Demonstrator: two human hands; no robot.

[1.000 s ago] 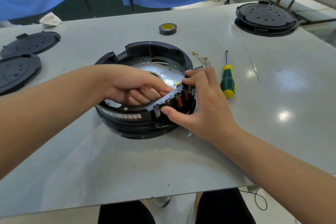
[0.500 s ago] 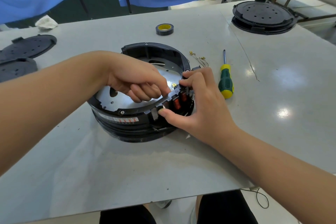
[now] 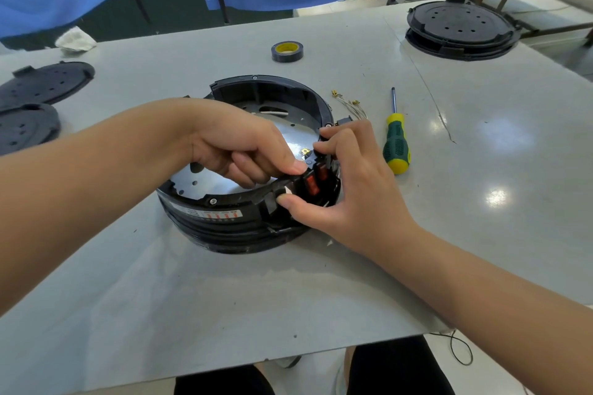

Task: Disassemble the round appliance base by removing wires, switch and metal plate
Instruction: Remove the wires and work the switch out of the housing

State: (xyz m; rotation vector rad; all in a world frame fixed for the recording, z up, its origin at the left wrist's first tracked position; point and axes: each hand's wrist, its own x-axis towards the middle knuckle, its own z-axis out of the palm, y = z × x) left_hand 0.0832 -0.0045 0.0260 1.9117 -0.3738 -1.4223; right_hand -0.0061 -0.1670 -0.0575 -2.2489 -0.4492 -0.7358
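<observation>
Since a second ago, the left hand (image 3: 244,151) has been raised out of the base's interior, so more of the metal plate (image 3: 224,181) is exposed; its thumb is now pressed on the rim beside the switch block (image 3: 313,184), fingers curled inside the wall. The switch block is seen lifted slightly higher out of its slot than before. Right hand (image 3: 349,189) position is largely unchanged: the switch block is pinched between thumb below and forefinger above.

Round appliance base (image 3: 247,218) is sat mid-table (image 3: 321,298), open side up, near edge toward the person. Red rocker faces are visible on the switch block at the base's right rim. The shiny plate is still seated inside the base.

Loose wires (image 3: 348,104) with brass terminals are lying on the table just right of the base. Screwdriver (image 3: 397,144), green and yellow handle, is laid beyond them, tip pointing away. Tape roll (image 3: 287,51) is placed behind the base. Stacked black covers (image 3: 460,29) are at far right; two flat black discs (image 3: 38,99) at far left.
</observation>
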